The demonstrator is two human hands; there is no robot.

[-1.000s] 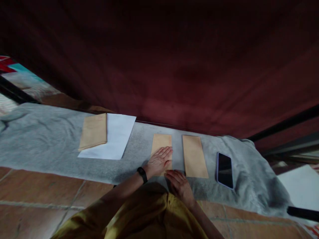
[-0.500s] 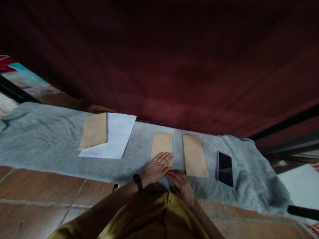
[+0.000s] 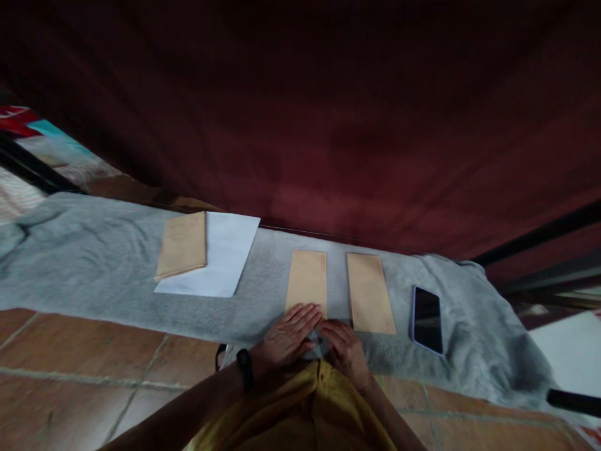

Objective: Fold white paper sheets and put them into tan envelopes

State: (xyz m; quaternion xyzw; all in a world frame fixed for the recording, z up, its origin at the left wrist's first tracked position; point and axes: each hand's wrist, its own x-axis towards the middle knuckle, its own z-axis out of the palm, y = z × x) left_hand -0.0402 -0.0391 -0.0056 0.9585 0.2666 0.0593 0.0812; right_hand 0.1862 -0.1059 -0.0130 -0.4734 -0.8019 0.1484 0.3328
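Observation:
A brown paper envelope [image 3: 307,279] with small red print in its upper right corner lies on the grey cloth in front of me. My left hand [image 3: 290,332], a black band on its wrist, rests flat on the envelope's near end, fingers stretched out. My right hand [image 3: 345,347] is at the same envelope's near right corner, its fingers bent and their tips partly hidden. Whether they pinch the paper I cannot tell. To the right, untouched, lies a second brown envelope or stack of them [image 3: 372,293].
On the left, a folded brown paper bundle [image 3: 182,245] lies over white sheets [image 3: 230,257]. A phone [image 3: 427,319] lies on the right of the grey cloth [image 3: 113,269]. A dark red curtain [image 3: 319,156] hangs behind; floor tiles [image 3: 84,357] show below.
My left hand has slid down the envelope toward me, baring more of it. My right hand stays by the near corner. The view has shifted slightly.

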